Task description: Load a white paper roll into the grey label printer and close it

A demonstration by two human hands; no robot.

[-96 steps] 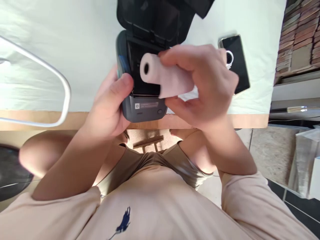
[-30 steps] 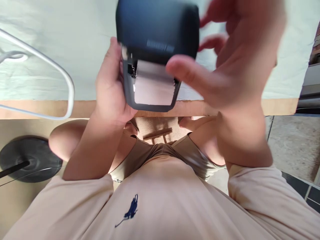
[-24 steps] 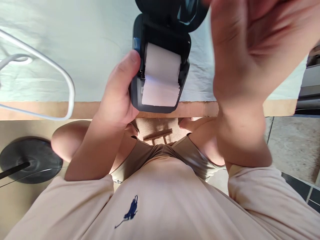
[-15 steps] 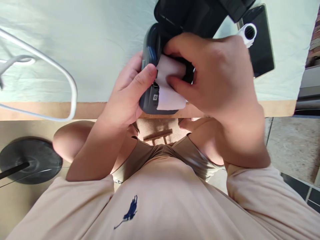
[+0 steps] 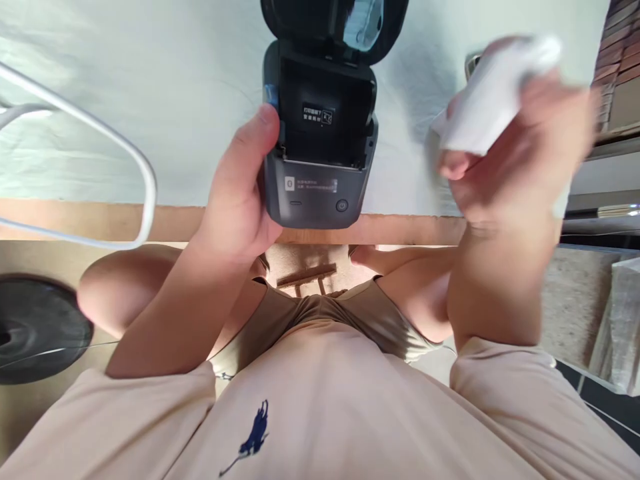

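A small dark grey label printer (image 5: 314, 193) sits at the table's near edge with its lid (image 5: 334, 23) swung up and back. Its paper bay (image 5: 325, 130) is bare, showing only a small white-printed sticker inside. My left hand (image 5: 240, 193) grips the printer's left side, thumb on its upper left corner. My right hand (image 5: 515, 153) is raised to the right of the printer, blurred, holding a white paper roll (image 5: 487, 100) clear of the bay.
A pale green cloth (image 5: 150, 80) covers the table, with a bare wooden strip (image 5: 90, 217) along the near edge. A white cable (image 5: 120, 143) loops at the left. A dark round base (image 5: 35, 330) stands on the floor. Bricks and a shelf (image 5: 613, 87) lie at the right.
The lid was shut on the roll a second ago, then opened again. My right hand has since lifted the paper roll out of the bay and carried it up to the right.
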